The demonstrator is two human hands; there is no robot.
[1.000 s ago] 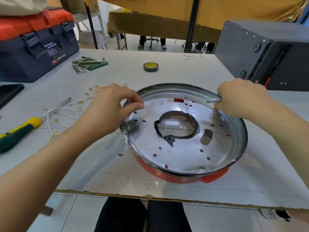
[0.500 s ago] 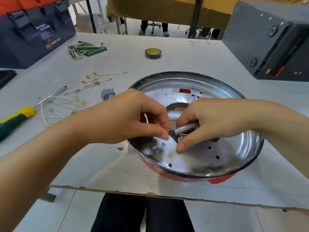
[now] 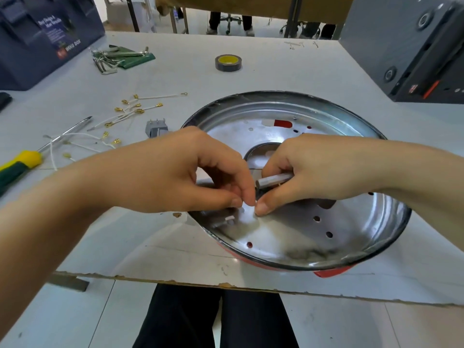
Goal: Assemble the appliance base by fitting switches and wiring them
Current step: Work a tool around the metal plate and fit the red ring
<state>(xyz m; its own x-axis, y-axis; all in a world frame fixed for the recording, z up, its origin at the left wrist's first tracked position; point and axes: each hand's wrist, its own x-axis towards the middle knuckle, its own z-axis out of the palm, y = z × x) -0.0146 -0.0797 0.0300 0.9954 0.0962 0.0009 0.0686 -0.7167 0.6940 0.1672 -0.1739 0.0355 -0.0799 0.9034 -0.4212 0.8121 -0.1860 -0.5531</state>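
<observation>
The appliance base (image 3: 351,237), a round shiny metal pan with holes and a red underside, lies near the table's front edge. Both hands meet over its middle-left. My right hand (image 3: 308,172) grips a short grey metal rod (image 3: 273,180) and its thumb tip presses down on the pan. My left hand (image 3: 180,177) has thumb and fingers curled together, pinching something small right beside the rod's end; what it pinches is hidden. A small grey switch (image 3: 156,128) with prongs sits on the table left of the base, next to white wires with gold terminals (image 3: 130,111).
A green and yellow screwdriver (image 3: 22,164) lies at the left. A tape roll (image 3: 228,63) and a set of hex keys (image 3: 120,57) are farther back. A dark toolbox (image 3: 45,38) stands back left, a grey box (image 3: 411,46) back right. The table edge (image 3: 175,281) is close.
Both hands left the base's rim and came together over its middle. The right hand carried the grey rod inward, and the view tilted down and closer.
</observation>
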